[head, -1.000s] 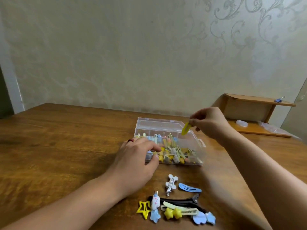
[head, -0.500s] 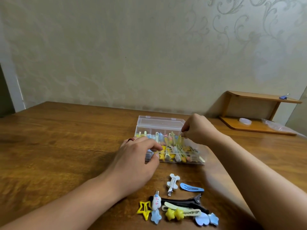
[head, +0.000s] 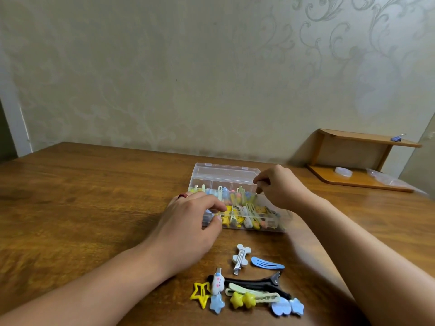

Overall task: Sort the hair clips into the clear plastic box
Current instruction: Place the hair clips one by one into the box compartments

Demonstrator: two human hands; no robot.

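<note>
My left hand point(head: 186, 222) rests on the near-left corner of the clear box point(head: 237, 203), fingers point(head: 211, 204) curled over the front wall w/ thumb pressed on the outside, so it's gripping the box. My right hand point(head: 280, 187) hovers over the back-right part of the box, fingers bent downward, tips together just above the clips inside; can't tell if anything is pinched between them. Box sits mid bench point(head: 82, 196), lid point(head: 226, 171) flipped open behind it, compartments packed w/ yellow, green & blue clips point(head: 247, 212).

Loose clips on the bench nearer me, in front of the box: white bone-shaped clip point(head: 241, 256), blue snap clip point(head: 267, 263) just beside it on the right, long black clip point(head: 256, 282) lying across, white cloud-shaped clip point(head: 217, 282) over its left end, yellow star outline clip point(head: 201, 294), blue star clip point(head: 217, 303), pale green clip w/ two yellow stars point(head: 249, 298), and two blue shapes point(head: 288, 307) at the right end of the pile.

Far right by the wall: wooden shelf point(head: 357, 161) w/ a small blue item on top
</note>
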